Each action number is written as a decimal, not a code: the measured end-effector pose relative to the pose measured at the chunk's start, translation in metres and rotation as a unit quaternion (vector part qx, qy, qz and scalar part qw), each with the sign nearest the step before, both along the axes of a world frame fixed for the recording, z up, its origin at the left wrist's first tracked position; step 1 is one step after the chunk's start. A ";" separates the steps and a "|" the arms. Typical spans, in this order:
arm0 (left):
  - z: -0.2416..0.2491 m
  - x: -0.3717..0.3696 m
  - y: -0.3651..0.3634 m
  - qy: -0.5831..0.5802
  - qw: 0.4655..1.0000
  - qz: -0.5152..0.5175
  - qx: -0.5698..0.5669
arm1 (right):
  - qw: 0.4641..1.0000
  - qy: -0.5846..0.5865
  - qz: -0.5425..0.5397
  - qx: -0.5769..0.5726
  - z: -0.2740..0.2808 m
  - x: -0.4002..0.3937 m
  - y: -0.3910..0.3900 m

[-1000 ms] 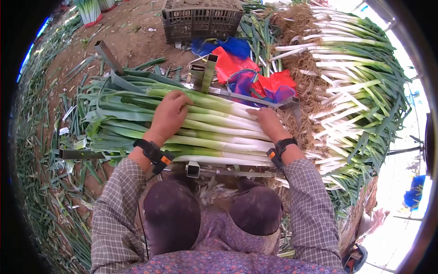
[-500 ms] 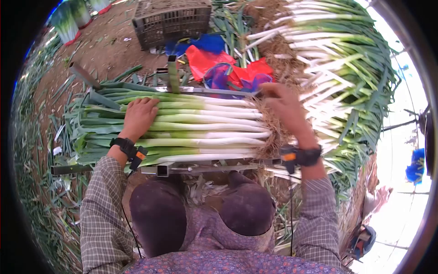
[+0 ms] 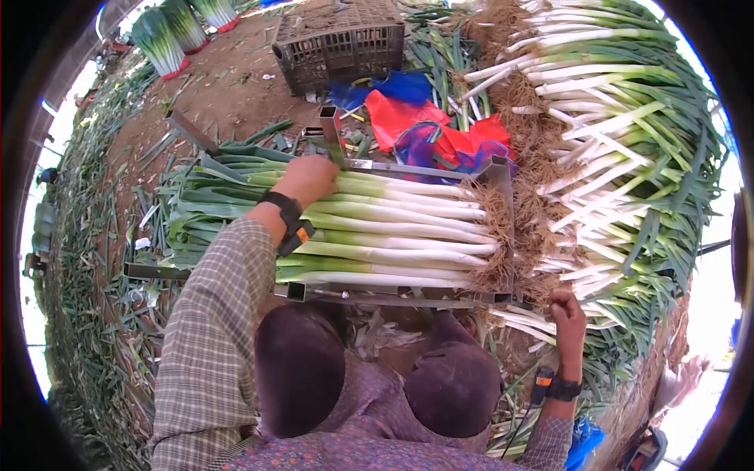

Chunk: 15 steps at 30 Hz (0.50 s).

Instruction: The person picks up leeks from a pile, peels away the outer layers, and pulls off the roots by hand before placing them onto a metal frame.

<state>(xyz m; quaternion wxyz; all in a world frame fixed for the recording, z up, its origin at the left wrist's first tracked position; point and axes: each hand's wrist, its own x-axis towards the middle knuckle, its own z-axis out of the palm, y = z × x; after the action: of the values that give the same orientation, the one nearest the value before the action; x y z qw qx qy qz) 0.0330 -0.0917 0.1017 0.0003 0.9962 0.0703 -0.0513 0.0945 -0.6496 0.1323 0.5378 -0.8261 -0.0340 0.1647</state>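
Item: a layer of leeks (image 3: 408, 229), mid-frame, laid side by side in a metal frame (image 3: 393, 300), white stems and roots to the right, green leaves to the left. The roots lie at the frame's right-hand bar; the leaves spread beyond its left part.

Left hand (image 3: 309, 179): on the upper edge of the leeks, just beside an upright post (image 3: 331, 129). Fingers bent downward; the tips are hidden, so their spread and grip cannot be told. Black wristband with an orange patch (image 3: 302, 232).

Right hand (image 3: 567, 314): right of centre, lower half, apart from the metal frame and near the lower stems of the large leek pile (image 3: 620, 157). Fingers curled in, narrow. Black wristband (image 3: 564, 388).

Large leek pile: along the right side of the view, roots toward the centre, leaves outward.

Upper centre: a dark plastic crate (image 3: 342, 59); below it, blue material (image 3: 404, 86) and a red sheet (image 3: 389, 118).

Upper left: bundles with red lower ends (image 3: 161, 43), standing on bare soil (image 3: 236, 71).

Left side: loose leaves (image 3: 94, 235) strewn over the ground.

Lower centre: the person's dark-clad knees (image 3: 298, 373).
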 end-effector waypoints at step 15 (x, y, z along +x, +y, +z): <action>-0.010 0.009 0.015 -0.015 0.995 -0.088 -0.048 | 1.000 0.017 0.011 -0.015 -0.026 -0.030 -0.020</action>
<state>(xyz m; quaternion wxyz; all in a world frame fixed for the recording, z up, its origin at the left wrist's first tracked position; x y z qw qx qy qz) 0.0420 -0.0763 0.0915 0.0444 0.9980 -0.0205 -0.0399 0.0649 -0.6696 0.1059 0.5242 -0.8307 -0.0315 0.1851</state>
